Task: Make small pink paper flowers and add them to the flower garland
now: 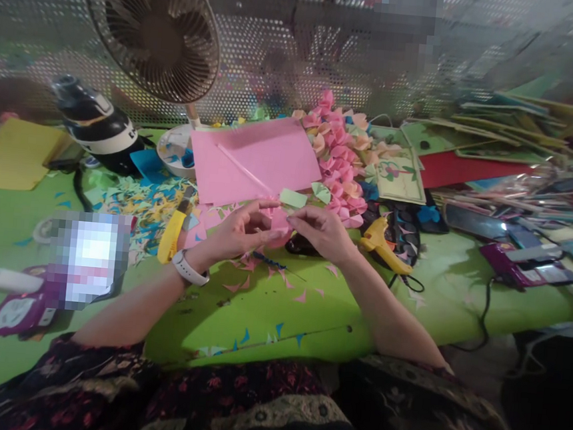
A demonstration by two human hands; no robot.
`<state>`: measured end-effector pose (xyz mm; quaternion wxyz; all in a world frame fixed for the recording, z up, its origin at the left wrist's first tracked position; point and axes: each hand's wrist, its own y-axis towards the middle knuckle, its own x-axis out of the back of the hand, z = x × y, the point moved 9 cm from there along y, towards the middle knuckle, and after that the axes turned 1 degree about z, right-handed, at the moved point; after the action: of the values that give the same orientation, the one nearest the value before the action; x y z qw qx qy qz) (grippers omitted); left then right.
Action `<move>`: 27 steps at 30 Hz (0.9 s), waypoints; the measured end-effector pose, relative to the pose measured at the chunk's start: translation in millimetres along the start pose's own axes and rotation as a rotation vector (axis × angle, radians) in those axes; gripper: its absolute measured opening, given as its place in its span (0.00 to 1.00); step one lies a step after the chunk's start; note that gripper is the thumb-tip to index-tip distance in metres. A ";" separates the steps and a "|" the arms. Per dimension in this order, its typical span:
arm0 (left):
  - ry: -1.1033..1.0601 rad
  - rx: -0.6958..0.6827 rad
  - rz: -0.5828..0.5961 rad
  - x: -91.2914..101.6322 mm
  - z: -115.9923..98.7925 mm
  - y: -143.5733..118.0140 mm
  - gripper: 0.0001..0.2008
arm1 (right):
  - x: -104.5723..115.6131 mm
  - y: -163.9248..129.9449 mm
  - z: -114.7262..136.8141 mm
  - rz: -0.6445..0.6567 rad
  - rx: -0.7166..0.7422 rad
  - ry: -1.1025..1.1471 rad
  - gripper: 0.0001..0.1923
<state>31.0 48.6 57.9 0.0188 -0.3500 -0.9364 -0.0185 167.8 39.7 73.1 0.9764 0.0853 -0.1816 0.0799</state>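
Observation:
Between my two hands is a small pink paper flower [280,226], partly hidden by the fingers. My left hand [245,226], with a white watch [190,268] on its wrist, grips the flower from the left. The fingertips of my right hand [319,230] pinch its right edge. Just behind them lie a pink paper sheet [266,156] and a pale green paper piece [293,197]. A heap of pink paper flowers [341,166] rises beyond my right hand. Pink paper scraps [245,284] are scattered on the green table under the hands.
A yellow glue gun [383,245] lies to the right and a yellow cutter [172,232] to the left. Farther left are a black bottle [96,125], a lit screen [89,258] and a fan [156,36]. Stacked paper cards [515,128] fill the back right.

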 end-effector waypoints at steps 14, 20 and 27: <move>-0.009 -0.153 -0.261 8.5 0.5 -2.4 0.17 | -6.4 -4.7 0.6 -0.064 0.023 -0.047 0.10; -0.122 -0.106 -0.207 8.9 10.4 3.3 0.19 | -4.4 -4.2 1.6 -0.060 0.007 -0.055 0.10; -0.120 -0.160 -0.167 8.4 9.8 4.6 0.20 | -1.0 -3.8 3.2 -0.059 -0.030 0.015 0.11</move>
<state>27.4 58.0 48.6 -0.0667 -0.2717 -0.9572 -0.0738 166.5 35.3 75.2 0.9808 0.0753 -0.1731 0.0491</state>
